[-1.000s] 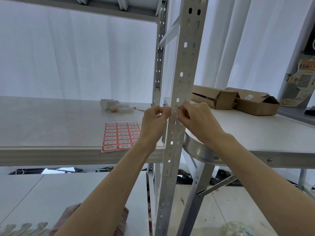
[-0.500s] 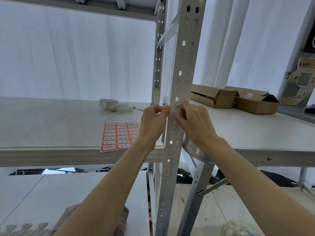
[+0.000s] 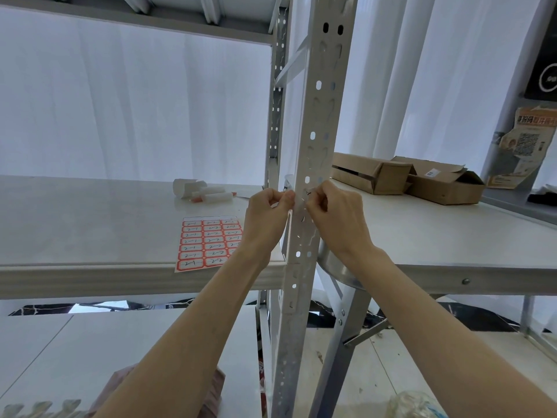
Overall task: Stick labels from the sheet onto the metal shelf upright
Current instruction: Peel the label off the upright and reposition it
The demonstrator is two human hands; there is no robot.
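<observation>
The perforated grey metal upright [image 3: 319, 116] rises through the middle of the view. Both my hands meet on its front face at shelf height. My left hand [image 3: 265, 215] pinches the left end of a small label [image 3: 302, 200] against the upright, fingers curled. My right hand [image 3: 337, 218] pinches the label's right end. The label is pale with a dark mark and mostly hidden by my fingertips. The label sheet [image 3: 208, 244], red-framed labels with handwriting, lies on the white shelf [image 3: 90, 224] left of the upright.
Rolled white papers and tubes [image 3: 199, 191] lie at the back of the shelf. Two open cardboard boxes [image 3: 407, 178] sit on the table to the right. A round metal rim [image 3: 334, 265] curves behind the upright. A rear upright [image 3: 275, 116] stands behind.
Both hands stay on the label at the upright; they shifted slightly upward in view. The sheet has not moved.
</observation>
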